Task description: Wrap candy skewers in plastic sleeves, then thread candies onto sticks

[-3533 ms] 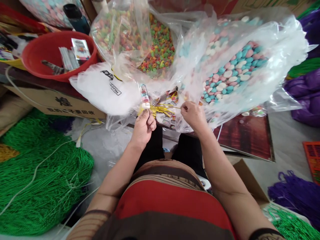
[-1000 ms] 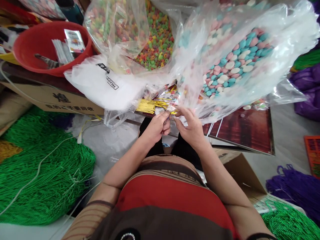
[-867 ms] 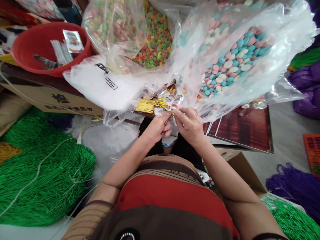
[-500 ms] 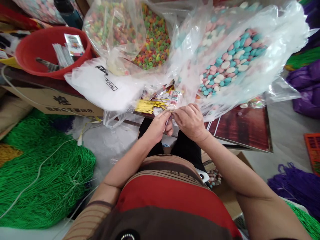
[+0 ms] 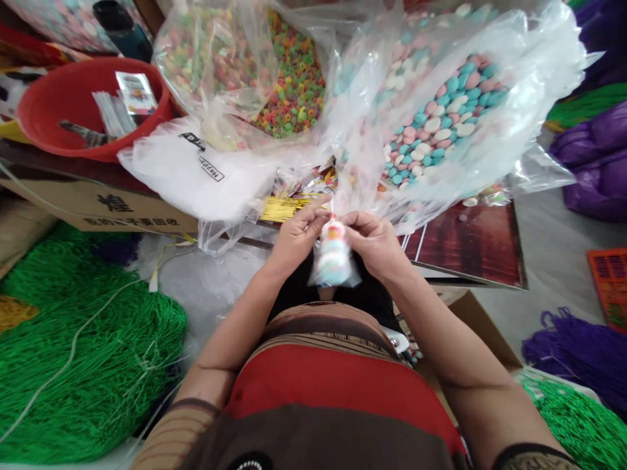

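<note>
A small clear bag of candies (image 5: pixel 334 258), blurred by motion, hangs between my hands toward my lap. White, pale blue and pink pieces show inside, and a thin white stick points up from its gathered end. My left hand (image 5: pixel 298 238) is closed, with thumb and fingers pinching at the bag's upper left. On the other side, my right hand (image 5: pixel 375 241) pinches the upper right of the same bag. Just beyond my left fingers lie several yellow twist ties (image 5: pixel 281 208), beside small printed wrappers (image 5: pixel 306 181).
Large clear bags hold ring-shaped candies (image 5: pixel 301 85) and pastel candies (image 5: pixel 435 134). Printed white bags (image 5: pixel 196 176) lie left of the ties. A red basin (image 5: pixel 42 124) holds packets. Green cords (image 5: pixel 88 365) cover the left floor; a cardboard box (image 5: pixel 470 326) stands lower right.
The bag has swung from pointing away over the table to hanging toward my lap. My hands have moved slightly apart, now at either side of its top.
</note>
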`<state>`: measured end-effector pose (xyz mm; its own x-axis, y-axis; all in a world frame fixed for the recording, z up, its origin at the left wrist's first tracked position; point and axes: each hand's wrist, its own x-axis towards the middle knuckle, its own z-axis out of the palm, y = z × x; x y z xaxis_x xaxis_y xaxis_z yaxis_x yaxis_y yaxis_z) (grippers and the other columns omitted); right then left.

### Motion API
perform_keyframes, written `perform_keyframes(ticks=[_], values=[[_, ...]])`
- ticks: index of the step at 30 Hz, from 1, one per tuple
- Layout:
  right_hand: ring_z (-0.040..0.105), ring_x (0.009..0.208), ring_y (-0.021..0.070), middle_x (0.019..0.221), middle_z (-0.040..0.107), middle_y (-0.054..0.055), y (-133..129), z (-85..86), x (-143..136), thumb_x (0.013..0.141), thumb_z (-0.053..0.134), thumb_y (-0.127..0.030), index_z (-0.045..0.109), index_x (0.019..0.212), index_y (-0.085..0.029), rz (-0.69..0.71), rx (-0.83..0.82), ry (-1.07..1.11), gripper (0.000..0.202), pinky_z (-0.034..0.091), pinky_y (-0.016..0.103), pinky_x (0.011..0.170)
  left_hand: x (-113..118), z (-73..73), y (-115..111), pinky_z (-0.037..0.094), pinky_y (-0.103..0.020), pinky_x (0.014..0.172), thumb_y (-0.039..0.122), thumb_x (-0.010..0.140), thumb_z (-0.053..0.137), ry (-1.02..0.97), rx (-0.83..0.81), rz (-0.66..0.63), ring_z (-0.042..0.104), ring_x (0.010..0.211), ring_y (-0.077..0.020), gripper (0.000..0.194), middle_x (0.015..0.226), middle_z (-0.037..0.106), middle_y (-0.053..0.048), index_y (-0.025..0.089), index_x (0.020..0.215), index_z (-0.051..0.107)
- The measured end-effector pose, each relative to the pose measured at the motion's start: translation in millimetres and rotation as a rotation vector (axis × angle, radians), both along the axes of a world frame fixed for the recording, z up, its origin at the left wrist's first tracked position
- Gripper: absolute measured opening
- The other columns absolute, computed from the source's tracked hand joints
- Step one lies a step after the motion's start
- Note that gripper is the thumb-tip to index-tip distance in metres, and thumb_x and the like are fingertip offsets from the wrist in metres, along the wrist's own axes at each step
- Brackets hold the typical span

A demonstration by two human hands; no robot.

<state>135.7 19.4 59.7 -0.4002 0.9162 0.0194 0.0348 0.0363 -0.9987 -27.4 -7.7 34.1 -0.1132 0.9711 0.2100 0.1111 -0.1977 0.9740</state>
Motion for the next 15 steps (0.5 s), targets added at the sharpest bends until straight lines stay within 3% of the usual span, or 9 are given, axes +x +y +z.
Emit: perform_keyframes(ticks=[3,6,9,11,15], values=[[0.055,0.066,0.0124,0.07,0.064,-0.002,-4.7,7.0,-1.3,0.083,0.07,-0.033,0.063,0.072,-0.022,0.044,0.158,-0.138,0.017,0.048,0.029,0.069,-0.8,26.0,-10.5,0.057,-0.037,0.088,0.052,0.095,0.064,-0.348,-0.016,-0.06,0.073,0.089,-0.0201,0.039,0.084,0.078,-0.002,0.028,0.124,0.073],[0.052,0.062,0.011,0.068,0.063,-0.003,-3.7,12.4,-2.8,0.084,0.064,-0.022,0.061,0.072,-0.022,-0.1,0.36,-0.248,0.012,0.046,0.027,0.066,-0.9,43.5,-25.4,0.055,-0.041,0.099,0.053,0.096,0.064,-0.309,0.105,-0.068,0.074,0.094,-0.0216,0.034,0.077,0.076,-0.002,0.027,0.113,0.078],[0.055,0.066,0.012,0.074,0.066,-0.001,-1.1,20.9,-3.1,0.087,0.058,-0.016,0.06,0.075,-0.022,-0.271,0.569,-0.239,0.013,0.049,0.028,0.071,0.8,42.4,-35.1,0.055,-0.039,0.094,0.062,0.099,0.055,-0.113,0.068,0.033,0.072,0.089,-0.021,0.049,0.08,0.076,-0.006,0.022,0.09,0.08],[0.058,0.069,0.0131,0.077,0.067,0.0,-1.7,26.1,-2.9,0.09,0.056,-0.015,0.06,0.077,-0.022,-0.322,0.664,-0.222,0.015,0.05,0.029,0.072,2.6,36.2,-34.4,0.056,-0.037,0.089,0.069,0.098,0.048,-0.087,-0.003,0.037,0.071,0.084,-0.0205,0.06,0.076,0.074,-0.006,0.02,0.083,0.08],[0.06,0.072,0.0138,0.076,0.066,0.001,-11.1,22.4,-2.6,0.093,0.055,-0.015,0.063,0.08,-0.021,-0.228,0.788,-0.18,0.016,0.05,0.029,0.075,4.5,31.0,-19.9,0.054,-0.034,0.064,0.081,0.091,0.047,-0.398,-0.236,-0.081,0.06,0.058,-0.0176,0.068,0.058,0.064,-0.003,0.021,0.078,0.077]])
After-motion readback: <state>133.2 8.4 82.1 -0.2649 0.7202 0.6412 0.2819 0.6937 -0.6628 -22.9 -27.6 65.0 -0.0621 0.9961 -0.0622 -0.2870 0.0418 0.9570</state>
